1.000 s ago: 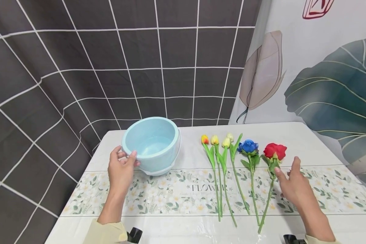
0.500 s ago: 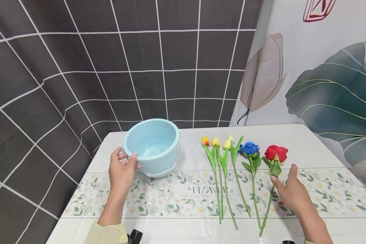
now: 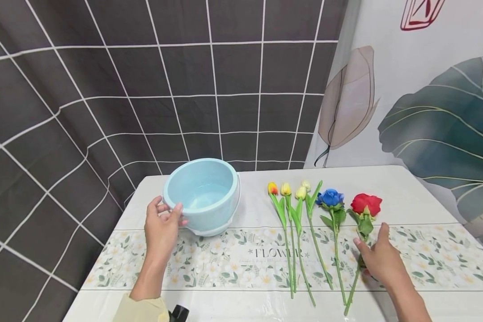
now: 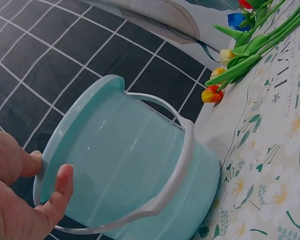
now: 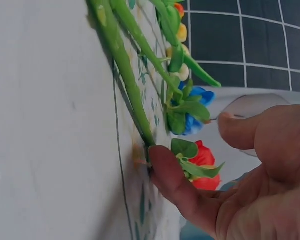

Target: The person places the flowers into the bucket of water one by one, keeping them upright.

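Note:
A light blue bucket [image 3: 203, 197] stands on the left of the table, its white handle [image 4: 177, 172] hanging down. My left hand [image 3: 161, 232] holds the bucket's rim, thumb on the near side and fingers at its left. On the right lies a red artificial rose [image 3: 365, 205] with a green stem [image 5: 122, 65]. My right hand [image 3: 382, 259] is at that stem; in the right wrist view a fingertip [image 5: 162, 162] meets the stem while the thumb stands well apart. Left of the red rose lies a blue rose [image 3: 331, 197].
Several artificial tulips, among them an orange-yellow tulip [image 3: 272, 188] and a pale yellow tulip [image 3: 301, 192], lie side by side between bucket and roses. A floral band [image 3: 225, 268] crosses the white table [image 3: 209, 304]. A dark gridded curtain [image 3: 233, 67] hangs behind.
My right hand has come down and slightly left, to the red rose's stem. The left hand keeps its hold on the bucket's rim. The whole view has shifted slightly.

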A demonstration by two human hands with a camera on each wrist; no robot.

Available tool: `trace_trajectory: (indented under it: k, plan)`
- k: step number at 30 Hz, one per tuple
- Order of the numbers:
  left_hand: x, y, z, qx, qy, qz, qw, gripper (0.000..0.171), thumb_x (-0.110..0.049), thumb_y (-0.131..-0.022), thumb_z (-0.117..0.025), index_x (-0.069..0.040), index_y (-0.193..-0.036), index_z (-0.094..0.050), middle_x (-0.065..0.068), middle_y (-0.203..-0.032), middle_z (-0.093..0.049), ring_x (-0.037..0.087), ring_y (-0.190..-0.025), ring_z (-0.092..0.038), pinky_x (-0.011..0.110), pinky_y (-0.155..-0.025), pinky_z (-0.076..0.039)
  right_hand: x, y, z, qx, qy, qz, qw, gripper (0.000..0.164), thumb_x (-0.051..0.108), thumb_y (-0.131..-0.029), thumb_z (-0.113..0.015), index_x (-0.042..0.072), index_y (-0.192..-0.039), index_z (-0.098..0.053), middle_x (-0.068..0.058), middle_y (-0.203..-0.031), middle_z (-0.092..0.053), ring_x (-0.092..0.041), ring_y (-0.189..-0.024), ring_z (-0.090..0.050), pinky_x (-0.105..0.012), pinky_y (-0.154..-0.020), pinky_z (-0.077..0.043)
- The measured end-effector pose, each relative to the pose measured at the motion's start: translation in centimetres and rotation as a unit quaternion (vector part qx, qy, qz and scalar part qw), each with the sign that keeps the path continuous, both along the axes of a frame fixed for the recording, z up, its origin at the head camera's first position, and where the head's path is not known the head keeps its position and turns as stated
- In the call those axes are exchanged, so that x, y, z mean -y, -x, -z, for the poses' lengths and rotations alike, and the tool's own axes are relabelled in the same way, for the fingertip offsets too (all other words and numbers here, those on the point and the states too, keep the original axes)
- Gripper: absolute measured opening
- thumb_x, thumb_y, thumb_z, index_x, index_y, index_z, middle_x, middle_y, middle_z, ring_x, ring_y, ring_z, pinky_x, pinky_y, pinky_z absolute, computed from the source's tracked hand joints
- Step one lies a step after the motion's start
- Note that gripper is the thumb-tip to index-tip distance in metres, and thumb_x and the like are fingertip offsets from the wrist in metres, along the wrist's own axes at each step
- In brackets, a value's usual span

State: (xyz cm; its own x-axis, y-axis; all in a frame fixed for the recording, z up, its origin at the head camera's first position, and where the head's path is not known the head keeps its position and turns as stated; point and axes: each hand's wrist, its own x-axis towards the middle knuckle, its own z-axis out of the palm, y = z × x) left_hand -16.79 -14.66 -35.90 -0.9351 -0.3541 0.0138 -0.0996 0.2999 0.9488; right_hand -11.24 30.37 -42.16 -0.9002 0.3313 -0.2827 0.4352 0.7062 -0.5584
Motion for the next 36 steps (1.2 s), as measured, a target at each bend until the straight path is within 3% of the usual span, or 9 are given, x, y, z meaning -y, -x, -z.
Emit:
trace_trajectory:
  k: [3, 8, 12, 22, 29, 36]
  plan:
    - [0.0, 0.0, 0.0, -0.002, -0.001, 0.001, 1.0000, 0.068, -0.029, -0.099, -0.054, -0.013, -0.153, -0.016, 0.011, -0.127, -0.047, 0.015, -0.083, -0.068, 0.017, -0.076, -0.057, -0.2, -0.1, 0.2, -0.014, 0.036, 0.002, 0.999, 0.099, 0.053, -0.100, -0.037, -0.008, -0.140, 0.029, -0.039, -0.109, -0.055, -0.020, -0.058, -0.063, -0.036, -0.057, -0.047]
    - [0.0, 0.0, -0.1, -0.005, -0.004, 0.001, 1.0000, 0.067, -0.028, -0.099, -0.054, -0.013, -0.153, -0.016, 0.011, -0.126, -0.047, 0.014, -0.081, -0.068, 0.018, -0.075, -0.057, -0.5, -0.1, 0.6, -0.045, 0.072, 0.023, 0.996, 0.097, 0.046, -0.100, -0.044, -0.008, -0.143, 0.025, -0.032, -0.097, -0.059, -0.020, -0.057, -0.066, -0.031, -0.056, -0.048]
    - [0.0, 0.0, -0.1, -0.004, -0.004, 0.002, 1.0000, 0.067, -0.028, -0.099, -0.054, -0.013, -0.153, -0.016, 0.011, -0.127, -0.046, 0.015, -0.082, -0.068, 0.018, -0.076, -0.057, -0.5, 0.1, 1.1, -0.051, 0.061, 0.033, 0.996, 0.101, 0.034, -0.097, -0.057, -0.011, -0.143, 0.021, -0.022, -0.088, -0.057, -0.019, -0.056, -0.064, -0.030, -0.053, -0.046]
    - [-0.1, -0.1, -0.1, 0.004, 0.002, 0.005, 1.0000, 0.070, -0.031, -0.099, -0.053, -0.014, -0.154, -0.013, 0.011, -0.128, -0.046, 0.015, -0.084, -0.068, 0.019, -0.077, -0.057, -0.2, 0.7, 1.7, -0.042, -0.002, 0.027, 0.999, 0.112, 0.015, -0.081, -0.076, -0.017, -0.143, 0.012, -0.027, -0.089, -0.053, -0.030, -0.071, -0.056, -0.039, -0.057, -0.047]
    - [0.0, -0.3, -0.1, 0.005, 0.004, 0.005, 1.0000, 0.070, -0.033, -0.100, -0.052, -0.014, -0.154, -0.012, 0.012, -0.130, -0.045, 0.016, -0.086, -0.068, 0.020, -0.079, -0.057, 0.2, 0.5, 1.9, -0.055, -0.017, 0.019, 0.998, 0.112, 0.005, -0.076, -0.077, -0.017, -0.143, 0.011, -0.032, -0.094, -0.052, -0.038, -0.077, -0.056, -0.044, -0.060, -0.048]
    - [0.0, -0.2, -0.1, 0.000, 0.006, 0.008, 0.9999, 0.070, -0.031, -0.100, -0.052, -0.013, -0.154, -0.011, 0.012, -0.129, -0.045, 0.018, -0.086, -0.069, 0.020, -0.078, -0.057, 0.4, 0.3, 1.9, -0.068, -0.013, 0.006, 0.998, 0.111, -0.002, -0.073, -0.071, -0.016, -0.142, 0.015, -0.042, -0.104, -0.049, -0.052, -0.093, -0.054, -0.055, -0.071, -0.051]
